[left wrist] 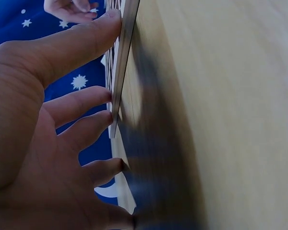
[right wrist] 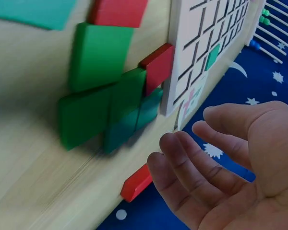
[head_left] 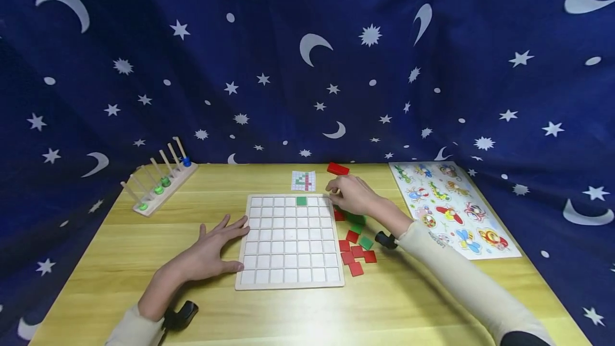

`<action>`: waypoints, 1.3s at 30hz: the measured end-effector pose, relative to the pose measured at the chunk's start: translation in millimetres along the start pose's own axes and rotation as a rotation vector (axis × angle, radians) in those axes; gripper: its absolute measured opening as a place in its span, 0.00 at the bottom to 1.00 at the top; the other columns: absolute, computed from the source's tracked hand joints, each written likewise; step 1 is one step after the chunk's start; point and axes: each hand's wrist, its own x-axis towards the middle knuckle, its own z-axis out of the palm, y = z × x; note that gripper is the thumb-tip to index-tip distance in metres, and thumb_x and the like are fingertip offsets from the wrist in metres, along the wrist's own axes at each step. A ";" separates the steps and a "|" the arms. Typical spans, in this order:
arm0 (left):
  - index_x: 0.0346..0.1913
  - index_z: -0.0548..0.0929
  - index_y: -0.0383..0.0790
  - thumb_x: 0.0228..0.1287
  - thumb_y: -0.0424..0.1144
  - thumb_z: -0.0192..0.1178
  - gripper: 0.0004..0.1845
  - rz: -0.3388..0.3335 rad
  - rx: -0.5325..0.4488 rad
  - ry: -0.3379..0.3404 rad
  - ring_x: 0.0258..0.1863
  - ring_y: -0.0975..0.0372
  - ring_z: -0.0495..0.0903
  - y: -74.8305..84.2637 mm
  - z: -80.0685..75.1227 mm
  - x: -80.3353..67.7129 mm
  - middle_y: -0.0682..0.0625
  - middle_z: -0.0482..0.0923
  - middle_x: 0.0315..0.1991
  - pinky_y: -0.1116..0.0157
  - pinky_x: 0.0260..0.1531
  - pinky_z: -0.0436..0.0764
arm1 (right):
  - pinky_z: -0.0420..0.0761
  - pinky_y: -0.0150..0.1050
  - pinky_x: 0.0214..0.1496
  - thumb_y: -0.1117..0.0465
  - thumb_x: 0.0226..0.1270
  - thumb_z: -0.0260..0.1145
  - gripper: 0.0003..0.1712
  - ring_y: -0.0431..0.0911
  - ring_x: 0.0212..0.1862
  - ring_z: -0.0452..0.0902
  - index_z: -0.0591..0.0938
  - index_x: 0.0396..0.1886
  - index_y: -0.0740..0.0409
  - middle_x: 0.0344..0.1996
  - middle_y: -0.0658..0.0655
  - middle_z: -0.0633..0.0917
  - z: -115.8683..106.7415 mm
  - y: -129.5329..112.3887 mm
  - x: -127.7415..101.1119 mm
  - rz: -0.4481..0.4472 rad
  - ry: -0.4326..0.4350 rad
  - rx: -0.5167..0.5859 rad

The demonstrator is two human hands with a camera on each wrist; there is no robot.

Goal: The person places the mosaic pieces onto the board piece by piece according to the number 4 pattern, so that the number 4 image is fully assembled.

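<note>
Beside grid board point(head_left: 291, 248) | right grip point(head_left: 353, 195) screens some tiles point(head_left: 357, 251) | red block point(head_left: 338, 168) beyond

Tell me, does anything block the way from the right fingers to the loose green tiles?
Nothing visible does: the right wrist view shows open space between the right fingers and the nearest green tiles. A red tile lies beside them, next to the board, off that path.

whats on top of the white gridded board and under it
On the white gridded board, one green square tile lies in the far row; the left hand touches the board's left edge. Anything underneath is covered and can't be seen.
</note>
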 end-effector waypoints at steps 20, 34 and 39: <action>0.72 0.71 0.42 0.53 0.49 0.76 0.44 -0.010 -0.010 -0.003 0.76 0.39 0.43 -1.1 0.6 0.0 0.48 0.54 0.78 0.22 0.56 0.31 | 0.74 0.40 0.29 0.65 0.58 0.74 0.06 0.42 0.26 0.71 0.87 0.35 0.60 0.21 0.48 0.78 -0.6 35.6 -23.8 0.061 -0.069 -0.065; 0.72 0.71 0.42 0.53 0.49 0.76 0.43 -0.001 -0.008 -0.003 0.76 0.38 0.43 -1.2 -0.2 -0.2 0.48 0.54 0.78 0.22 0.56 0.31 | 0.79 0.45 0.33 0.61 0.58 0.75 0.10 0.44 0.30 0.77 0.87 0.38 0.60 0.25 0.50 0.83 -5.8 39.6 -26.6 0.111 -0.097 -0.073; 0.72 0.71 0.41 0.53 0.49 0.76 0.43 0.003 -0.016 0.000 0.76 0.38 0.43 0.2 -1.1 -0.6 0.47 0.54 0.78 0.22 0.56 0.30 | 0.77 0.43 0.31 0.64 0.54 0.76 0.09 0.43 0.29 0.75 0.87 0.36 0.59 0.24 0.50 0.82 -5.6 39.7 -28.2 0.108 -0.092 -0.077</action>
